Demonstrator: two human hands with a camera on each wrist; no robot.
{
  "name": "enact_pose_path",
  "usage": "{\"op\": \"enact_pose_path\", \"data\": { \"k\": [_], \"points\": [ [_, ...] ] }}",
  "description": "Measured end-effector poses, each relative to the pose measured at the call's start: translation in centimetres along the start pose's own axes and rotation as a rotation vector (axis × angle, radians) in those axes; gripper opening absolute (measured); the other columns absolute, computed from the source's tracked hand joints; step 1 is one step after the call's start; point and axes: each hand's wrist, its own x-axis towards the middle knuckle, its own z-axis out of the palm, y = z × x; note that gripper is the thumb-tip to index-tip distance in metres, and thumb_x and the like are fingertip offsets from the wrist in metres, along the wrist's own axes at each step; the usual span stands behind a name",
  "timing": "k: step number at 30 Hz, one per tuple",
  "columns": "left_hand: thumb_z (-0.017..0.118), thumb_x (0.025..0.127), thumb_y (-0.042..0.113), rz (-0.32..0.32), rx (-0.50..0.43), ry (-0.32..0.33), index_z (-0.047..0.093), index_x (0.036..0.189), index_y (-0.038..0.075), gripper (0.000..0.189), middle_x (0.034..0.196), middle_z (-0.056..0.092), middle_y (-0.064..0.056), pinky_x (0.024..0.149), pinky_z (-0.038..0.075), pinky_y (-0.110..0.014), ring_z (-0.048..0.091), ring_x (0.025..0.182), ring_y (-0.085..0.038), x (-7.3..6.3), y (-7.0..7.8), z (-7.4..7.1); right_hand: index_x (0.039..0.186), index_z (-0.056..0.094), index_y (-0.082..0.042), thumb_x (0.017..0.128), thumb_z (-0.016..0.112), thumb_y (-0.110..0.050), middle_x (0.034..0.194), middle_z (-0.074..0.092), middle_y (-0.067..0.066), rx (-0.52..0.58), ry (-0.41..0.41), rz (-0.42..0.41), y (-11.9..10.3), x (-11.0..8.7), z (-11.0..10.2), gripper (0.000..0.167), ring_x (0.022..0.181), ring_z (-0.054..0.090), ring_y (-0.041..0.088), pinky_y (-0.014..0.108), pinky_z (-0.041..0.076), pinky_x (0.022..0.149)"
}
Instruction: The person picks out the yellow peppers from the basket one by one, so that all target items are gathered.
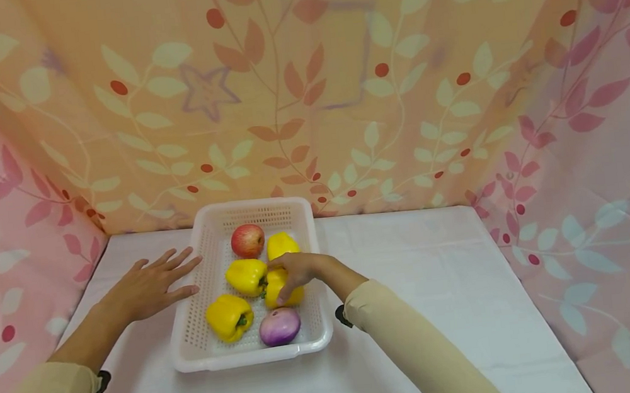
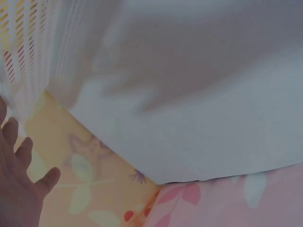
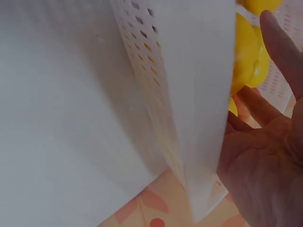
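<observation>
A white perforated basket (image 1: 253, 358) holds several yellow bell peppers, an apple and a purple eggplant. My right hand (image 1: 298, 269) reaches over the basket's right side and grips a yellow bell pepper (image 1: 295, 296), thumb on the near side and fingers on the far side. In the right wrist view this bell pepper (image 3: 245, 54) shows between thumb and fingers, partly behind the basket wall. Beside it lie a yellow bell pepper (image 1: 245, 276) and, nearer, another bell pepper (image 1: 228, 317). My left hand (image 1: 150, 287) is spread with straight fingers by the basket's left rim, holding nothing.
At the basket's far end sit the red apple (image 1: 248, 241) and a yellow bell pepper (image 1: 282, 244). The round eggplant (image 1: 279, 327) lies at the near end. A white cloth (image 1: 414, 275) covers the table. Patterned curtains (image 1: 305, 96) stand behind and at both sides.
</observation>
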Motion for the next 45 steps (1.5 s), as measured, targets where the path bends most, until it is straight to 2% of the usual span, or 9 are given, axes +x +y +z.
{"op": "enact_pose_path", "data": {
  "k": [5,12,14,20,28,35,38,41,45],
  "points": [
    [0.048,0.096,0.063,-0.003,-0.003,-0.003,0.038,0.154,0.019,0.073,0.160,0.032,-0.015,0.105,0.029,-0.073,0.031,0.142,-0.046,0.0,-0.2,0.1,0.152,0.043,-0.018,0.083,0.082,-0.029,0.155,0.041,0.007,-0.004,-0.012,0.010,-0.1,0.7,0.5,0.081,0.142,0.037,0.025,0.046,0.028,0.118],
    [0.048,0.096,0.063,-0.007,-0.012,0.000,0.039,0.154,0.019,0.073,0.160,0.032,-0.015,0.104,0.029,-0.074,0.031,0.142,-0.046,0.0,-0.2,0.2,0.153,0.042,-0.020,0.085,0.081,-0.023,0.154,0.040,0.007,0.032,-0.063,0.066,-0.4,1.2,0.3,0.078,0.128,0.051,0.026,0.044,0.050,0.101],
    [0.049,0.096,0.062,-0.009,-0.012,0.000,0.039,0.154,0.019,0.073,0.160,0.032,-0.015,0.104,0.029,-0.074,0.031,0.142,-0.046,0.0,-0.2,0.2,0.152,0.042,-0.022,0.085,0.080,-0.022,0.155,0.039,0.006,0.049,-0.081,0.083,-0.6,1.2,0.2,0.077,0.125,0.052,0.027,0.045,0.052,0.098],
    [0.049,0.096,0.061,-0.003,-0.021,0.002,0.039,0.154,0.018,0.073,0.160,0.032,-0.015,0.105,0.028,-0.074,0.031,0.143,-0.046,0.2,0.0,0.1,0.151,0.043,-0.021,0.086,0.080,-0.021,0.152,0.041,0.006,0.045,-0.115,0.103,-1.0,1.0,-0.3,0.075,0.120,0.053,0.028,0.048,0.052,0.098],
    [0.052,0.096,0.059,-0.007,-0.012,0.001,0.039,0.153,0.017,0.072,0.159,0.032,-0.015,0.105,0.028,-0.074,0.031,0.142,-0.046,0.0,0.1,-0.3,0.152,0.042,-0.019,0.085,0.080,-0.020,0.152,0.042,0.006,0.048,-0.116,0.105,-1.3,1.2,-0.3,0.077,0.124,0.054,0.029,0.049,0.051,0.099],
    [0.050,0.096,0.062,-0.005,0.009,0.008,0.040,0.153,0.018,0.073,0.159,0.034,-0.015,0.104,0.029,-0.074,0.033,0.142,-0.046,-0.1,-0.1,-0.2,0.150,0.044,-0.018,0.085,0.080,-0.020,0.146,0.047,0.006,-0.055,-0.084,0.051,-1.5,1.1,-0.3,0.075,0.116,0.055,0.024,0.044,0.054,0.094],
    [0.051,0.095,0.062,-0.006,0.010,0.005,0.040,0.153,0.018,0.073,0.159,0.034,-0.015,0.105,0.029,-0.074,0.033,0.142,-0.046,0.0,-0.2,-0.1,0.150,0.043,-0.014,0.086,0.080,-0.022,0.148,0.047,0.007,-0.121,-0.059,-0.005,-1.6,0.7,-0.7,0.074,0.122,0.052,0.023,0.042,0.049,0.102],
    [0.050,0.095,0.062,-0.002,0.008,0.004,0.040,0.153,0.018,0.074,0.159,0.034,-0.015,0.105,0.029,-0.074,0.032,0.142,-0.046,0.0,-0.2,0.0,0.149,0.044,-0.013,0.086,0.080,-0.024,0.150,0.047,0.007,-0.169,-0.026,-0.054,-1.7,0.0,-1.3,0.073,0.131,0.047,0.023,0.041,0.039,0.112],
    [0.049,0.095,0.063,0.002,0.006,0.007,0.040,0.153,0.018,0.074,0.159,0.034,-0.015,0.104,0.029,-0.074,0.032,0.142,-0.046,0.0,-0.2,-0.1,0.147,0.046,-0.014,0.086,0.080,-0.023,0.150,0.047,0.007,-0.117,0.016,-0.099,-1.2,-0.8,-2.3,0.071,0.136,0.043,0.025,0.042,0.031,0.117]
  ]
}}
